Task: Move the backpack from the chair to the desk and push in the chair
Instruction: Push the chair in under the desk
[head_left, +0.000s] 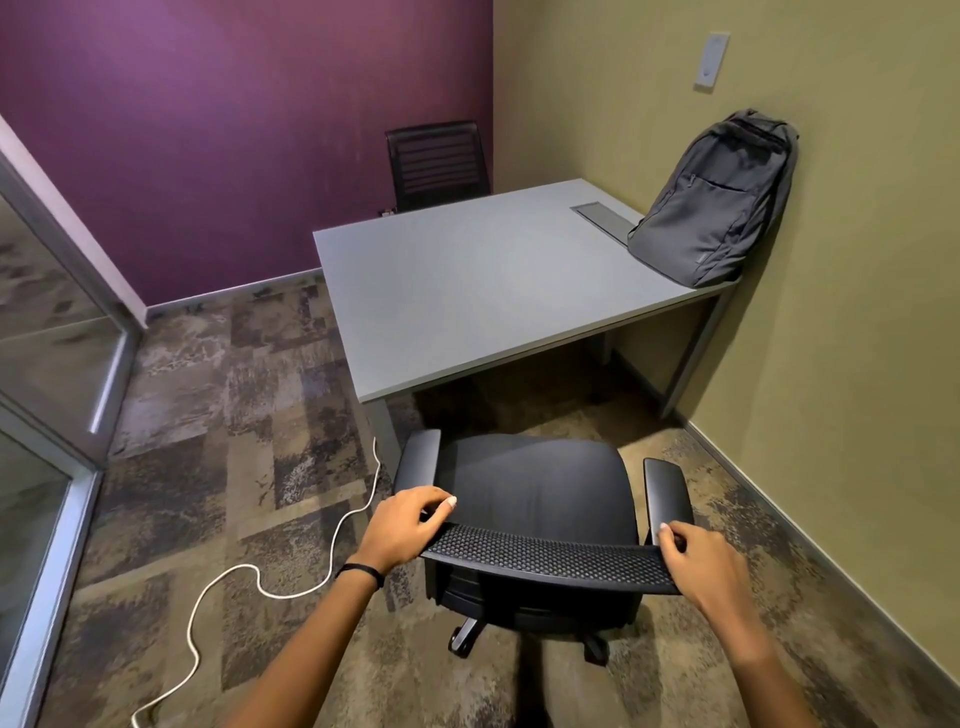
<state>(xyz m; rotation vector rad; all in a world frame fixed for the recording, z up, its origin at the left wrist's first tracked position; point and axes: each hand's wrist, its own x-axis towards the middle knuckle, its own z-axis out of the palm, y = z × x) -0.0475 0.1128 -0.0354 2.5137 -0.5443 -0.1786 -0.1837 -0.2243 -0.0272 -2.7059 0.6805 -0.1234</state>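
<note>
On the far right corner of the pale grey rectangular table (467, 291), a dark grey fabric backpack (714, 200) stands tilted, leaning against the olive wall. Near the camera, the black wheeled office chair (535, 488) with a mesh backrest stands apart from the table's near edge, seat bare, and both hands grip the top of its backrest: the left hand (408, 525) has its fingers (441, 506) curled closed over the left end, the right hand (698, 561) closed over the right end. A white cord (270, 590) trails across the patterned carpet at left.
</note>
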